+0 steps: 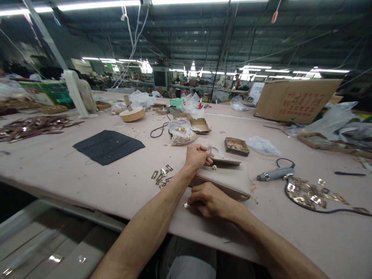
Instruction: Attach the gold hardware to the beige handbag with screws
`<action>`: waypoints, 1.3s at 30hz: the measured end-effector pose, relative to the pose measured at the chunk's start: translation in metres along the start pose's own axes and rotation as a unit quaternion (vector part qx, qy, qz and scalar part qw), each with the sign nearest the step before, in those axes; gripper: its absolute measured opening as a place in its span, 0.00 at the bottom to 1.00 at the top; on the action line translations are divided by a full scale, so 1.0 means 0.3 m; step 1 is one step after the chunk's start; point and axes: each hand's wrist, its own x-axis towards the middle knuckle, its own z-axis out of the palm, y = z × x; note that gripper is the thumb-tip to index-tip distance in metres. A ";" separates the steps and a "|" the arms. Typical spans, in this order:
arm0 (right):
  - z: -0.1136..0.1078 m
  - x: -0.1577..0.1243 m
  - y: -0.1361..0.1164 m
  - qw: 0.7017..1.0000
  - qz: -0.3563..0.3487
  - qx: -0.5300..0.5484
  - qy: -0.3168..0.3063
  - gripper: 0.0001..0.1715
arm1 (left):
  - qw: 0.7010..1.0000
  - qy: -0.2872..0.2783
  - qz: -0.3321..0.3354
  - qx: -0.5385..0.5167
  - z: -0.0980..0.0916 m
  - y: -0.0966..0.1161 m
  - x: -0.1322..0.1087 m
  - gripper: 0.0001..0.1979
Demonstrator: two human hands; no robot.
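Note:
A beige leather bag (229,182) lies on the worktable in front of me, its flap (225,162) partly raised. My left hand (197,155) is closed, pinching the flap's edge beside a small metal clasp (209,150). My right hand (210,200) rests closed on the table at the bag's near corner, fingertips pinched on a tiny gold fitting (186,205). A few loose gold metal fittings (161,176) lie just left of my left forearm.
An electric screwdriver (276,174) with a black cord lies to the right, next to several gold plates (310,193). A small tray of hardware (236,146), a bag of screws (180,133), a dark leather panel (109,146), brown straps (35,127) and a cardboard box (296,100) stand farther off.

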 end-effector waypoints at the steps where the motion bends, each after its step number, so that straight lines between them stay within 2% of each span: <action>1: 0.002 0.000 0.003 1.000 0.004 0.003 0.005 0.13 | 1.000 0.000 0.001 0.001 0.000 -0.001 0.001 0.11; 7: 0.022 -0.005 0.011 0.998 0.051 -0.009 0.028 0.10 | 1.000 -0.001 0.002 0.000 0.005 -0.001 0.002 0.12; 9: 0.015 -0.006 0.007 0.999 0.033 0.008 0.031 0.11 | 1.000 -0.003 0.000 0.003 0.005 0.002 0.000 0.13; 11: -0.014 -0.010 0.002 0.996 0.015 0.064 0.065 0.12 | 1.000 -0.007 0.003 0.011 0.002 0.006 -0.004 0.13; 12: -0.037 -0.014 0.000 0.990 0.014 0.100 0.103 0.13 | 1.000 -0.015 0.007 0.019 -0.001 0.008 -0.007 0.12; 14: -0.098 -0.027 0.007 0.962 0.038 0.163 0.216 0.15 | 0.998 -0.031 0.031 0.043 -0.005 0.013 -0.014 0.10; 16: -0.169 -0.044 0.030 0.912 0.071 0.181 0.360 0.13 | 0.994 -0.062 0.057 0.071 -0.007 0.014 -0.021 0.08; 18: -0.230 -0.061 0.069 0.853 0.100 0.152 0.488 0.11 | 0.989 -0.092 0.065 0.090 -0.004 0.012 -0.028 0.05; 20: -0.265 -0.074 0.117 0.814 0.112 0.112 0.558 0.12 | 0.986 -0.121 0.054 0.106 0.000 0.008 -0.033 0.04; 22: -0.268 -0.080 0.161 0.815 0.107 0.098 0.561 0.12 | 0.981 -0.139 0.047 0.124 0.004 0.004 -0.036 0.05; 27: -0.212 -0.073 0.216 0.854 0.121 0.066 0.501 0.10 | 0.969 -0.182 0.065 0.153 0.003 0.003 -0.042 0.06; 30: -0.200 -0.075 0.234 0.851 0.152 0.045 0.501 0.11 | 0.969 -0.188 0.052 0.154 0.003 0.003 -0.043 0.06; 39: -0.212 -0.086 0.261 0.835 0.219 0.119 0.490 0.16 | 0.972 -0.180 0.023 0.149 0.007 0.001 -0.037 0.07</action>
